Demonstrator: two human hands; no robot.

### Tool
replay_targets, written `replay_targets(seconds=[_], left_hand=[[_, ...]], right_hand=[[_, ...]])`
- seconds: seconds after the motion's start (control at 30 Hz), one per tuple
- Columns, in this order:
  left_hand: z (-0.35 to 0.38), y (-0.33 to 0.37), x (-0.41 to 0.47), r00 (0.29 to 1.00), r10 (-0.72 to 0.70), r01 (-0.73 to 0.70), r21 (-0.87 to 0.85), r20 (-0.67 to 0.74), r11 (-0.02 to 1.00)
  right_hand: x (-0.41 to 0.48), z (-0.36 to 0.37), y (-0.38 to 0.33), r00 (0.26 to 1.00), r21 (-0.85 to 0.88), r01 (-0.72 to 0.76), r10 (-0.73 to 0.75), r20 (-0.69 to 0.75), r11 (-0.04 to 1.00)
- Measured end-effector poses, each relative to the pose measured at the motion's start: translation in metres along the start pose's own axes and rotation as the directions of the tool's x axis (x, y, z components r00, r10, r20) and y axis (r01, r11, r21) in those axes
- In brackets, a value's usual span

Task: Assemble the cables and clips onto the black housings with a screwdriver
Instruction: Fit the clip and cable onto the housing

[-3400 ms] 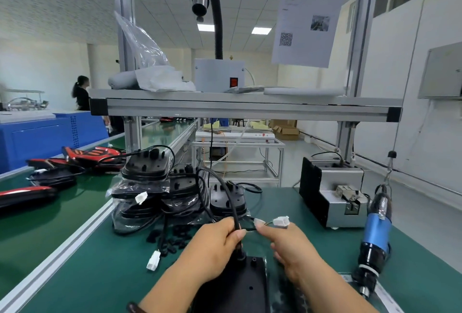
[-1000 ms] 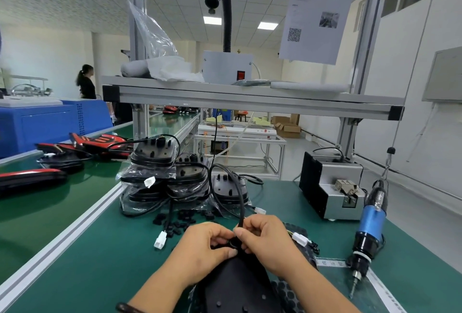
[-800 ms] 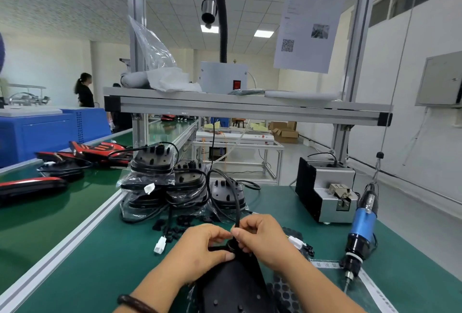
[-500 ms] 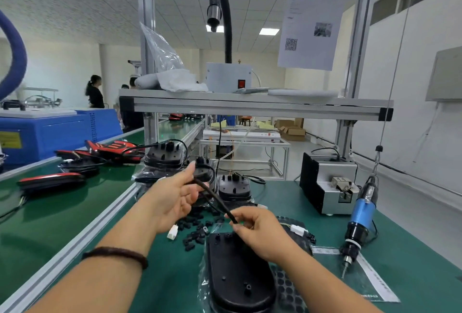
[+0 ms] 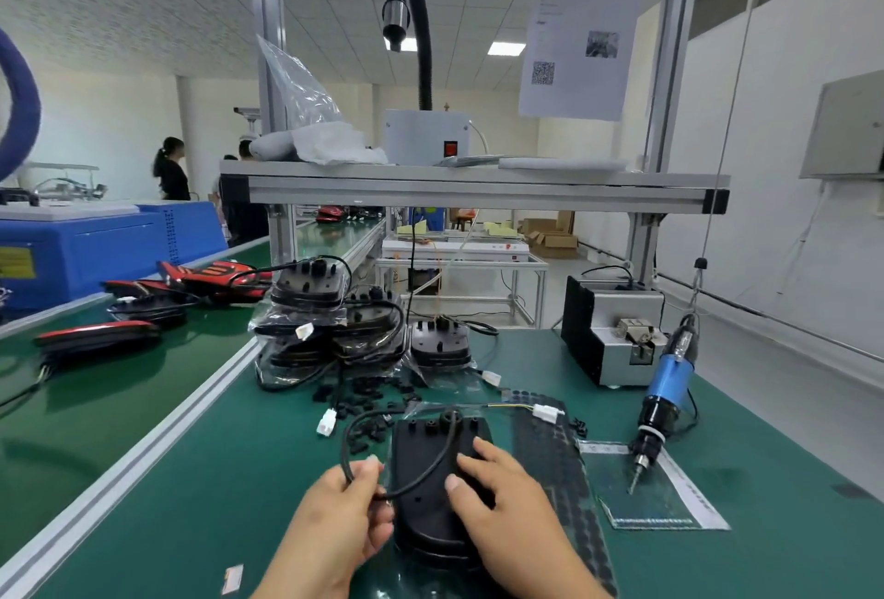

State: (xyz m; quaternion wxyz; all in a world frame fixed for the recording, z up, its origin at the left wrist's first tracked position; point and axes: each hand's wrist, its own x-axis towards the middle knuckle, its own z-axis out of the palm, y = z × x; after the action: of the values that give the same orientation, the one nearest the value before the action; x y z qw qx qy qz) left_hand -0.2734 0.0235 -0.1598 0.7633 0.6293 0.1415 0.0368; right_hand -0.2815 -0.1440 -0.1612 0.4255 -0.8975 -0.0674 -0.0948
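A black housing (image 5: 433,483) lies flat on the green bench in front of me. A black cable (image 5: 351,426) loops out of its far end, curves left and comes back across the housing. My left hand (image 5: 342,526) pinches that cable at the housing's left edge. My right hand (image 5: 502,498) rests on the housing with fingers spread and fairly straight. A white connector (image 5: 547,412) lies on thin wires beyond the housing. Small black clips (image 5: 363,395) are scattered behind it. The blue electric screwdriver (image 5: 665,395) hangs at the right, tip down over the bench.
Bagged black housings with cables (image 5: 330,335) are stacked at the back left. A grey and black screw feeder box (image 5: 610,342) stands at the back right. A black perforated mat (image 5: 550,459) lies under the housing's right side. Red and black parts (image 5: 210,280) sit on the left conveyor.
My left hand has come down from the raised cable to the housing's left edge, the cable now looped low. My right hand let go of the cable and lies on the housing.
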Motion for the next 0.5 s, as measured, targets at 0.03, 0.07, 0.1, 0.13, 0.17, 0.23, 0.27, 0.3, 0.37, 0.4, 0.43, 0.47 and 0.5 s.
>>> replay_targets(seconds=[0.03, 0.07, 0.1, 0.13, 0.17, 0.23, 0.27, 0.3, 0.37, 0.4, 0.43, 0.47, 0.5], left_hand=[[-0.002, -0.003, -0.001, 1.0, 0.012, -0.012, 0.031, 0.014, 0.999], [-0.006, -0.003, -0.002, 0.999, 0.033, -0.034, 0.068, 0.026, 0.997], [-0.01, -0.003, -0.001, 0.998, 0.06, -0.063, 0.109, 0.036, 0.992], [-0.015, -0.001, 0.001, 0.995, 0.088, -0.094, 0.156, 0.043, 0.983], [-0.02, 0.0, 0.004, 0.992, 0.115, -0.122, 0.206, 0.048, 0.971], [-0.029, 0.004, 0.012, 0.986, 0.161, -0.168, 0.297, 0.049, 0.94], [-0.033, 0.006, 0.016, 0.983, 0.178, -0.183, 0.329, 0.046, 0.926], [-0.036, 0.007, 0.021, 0.981, 0.191, -0.193, 0.354, 0.041, 0.915], [-0.04, 0.008, 0.03, 0.978, 0.207, -0.202, 0.372, 0.027, 0.906], [-0.041, 0.009, 0.035, 0.977, 0.213, -0.204, 0.372, 0.018, 0.906], [-0.041, 0.009, 0.041, 0.976, 0.216, -0.202, 0.367, 0.003, 0.908], [-0.041, 0.01, 0.047, 0.976, 0.216, -0.195, 0.357, -0.019, 0.913], [-0.041, 0.011, 0.053, 0.975, 0.216, -0.188, 0.349, -0.045, 0.918]], right_hand=[[-0.001, -0.001, 0.0, 1.0, 0.0, 0.01, -0.01, -0.006, 1.0], [-0.002, -0.002, 0.0, 1.0, 0.003, 0.019, -0.019, -0.002, 1.0], [-0.003, -0.003, 0.002, 1.0, 0.005, 0.028, -0.028, 0.004, 1.0], [-0.004, -0.004, 0.002, 0.999, 0.003, 0.035, -0.035, 0.007, 0.999], [-0.005, -0.004, 0.003, 0.999, 0.0, 0.039, -0.039, 0.002, 0.999], [-0.007, -0.005, 0.005, 0.999, -0.015, 0.032, -0.032, -0.022, 0.999], [-0.007, -0.006, 0.005, 0.999, -0.034, 0.027, -0.028, -0.035, 0.999], [-0.007, -0.006, 0.006, 0.998, -0.067, 0.028, -0.031, -0.049, 0.997], [-0.009, -0.007, 0.003, 0.999, -0.157, 0.015, -0.02, -0.032, 0.988], [-0.011, -0.008, 0.001, 1.0, -0.195, 0.008, -0.011, -0.011, 0.981], [-0.009, -0.009, 0.001, 1.0, -0.206, 0.001, -0.003, -0.01, 0.979], [-0.009, -0.009, 0.0, 1.0, -0.187, -0.015, 0.011, -0.021, 0.982], [-0.009, -0.012, 0.004, 1.0, -0.134, -0.011, 0.008, -0.021, 0.991]])
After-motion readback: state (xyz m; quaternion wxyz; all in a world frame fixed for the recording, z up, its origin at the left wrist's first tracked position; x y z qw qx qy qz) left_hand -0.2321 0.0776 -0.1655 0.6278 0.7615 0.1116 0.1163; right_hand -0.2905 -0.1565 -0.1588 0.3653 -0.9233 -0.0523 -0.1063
